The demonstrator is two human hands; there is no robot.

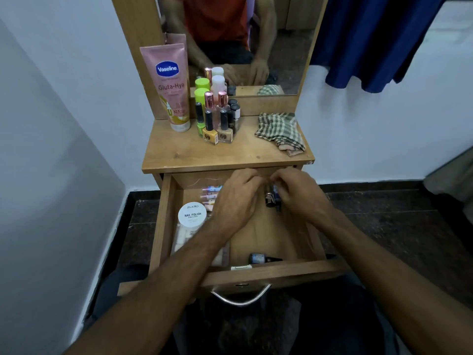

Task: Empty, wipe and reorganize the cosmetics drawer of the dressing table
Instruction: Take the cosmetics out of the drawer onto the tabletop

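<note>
The wooden drawer (163,221) of the dressing table is pulled out below the tabletop (179,155). Both hands reach into its far end. My left hand (235,198) has curled fingers near the back; what it holds is hidden. My right hand (299,193) curls its fingers round small dark cosmetic tubes (271,199). Inside the drawer lie a white nail polish remover tub (192,213), several small coloured tubes (211,194) and a dark little bottle (263,258) near the front. A checked cloth (280,133) lies on the tabletop at the right.
On the tabletop's back left stand a pink Vaseline tube (171,85) and a cluster of nail polish bottles (217,119) in front of the mirror (281,34). A metal handle (240,297) hangs on the drawer front. Blue fabric (371,39) hangs at the right.
</note>
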